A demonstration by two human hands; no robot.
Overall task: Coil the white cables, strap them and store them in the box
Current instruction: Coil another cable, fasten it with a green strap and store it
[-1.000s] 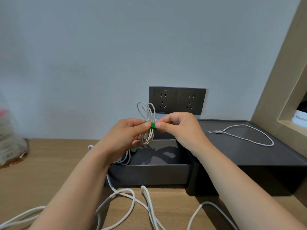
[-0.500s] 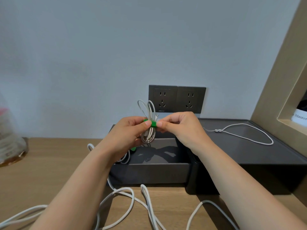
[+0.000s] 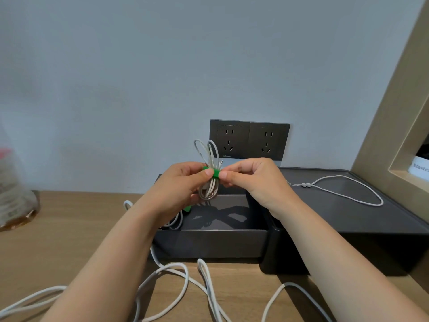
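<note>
White coil (image 3: 210, 190) between both hands (image 3: 178, 187) (image 3: 255, 182)

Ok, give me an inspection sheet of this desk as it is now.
Surface: wooden desk, open dark box on it.
Job's things: coil held over the box, green strap round its middle; second coil inside the box, left.
Clutter: blurred bag, far left.
Grips: left hand holds the coil; right hand pinches the strap.
Cables: loose cables on the desk before the box; thin cord on the dark block, right.
Surroundings: wall, two sockets, wooden frame at right.
</note>
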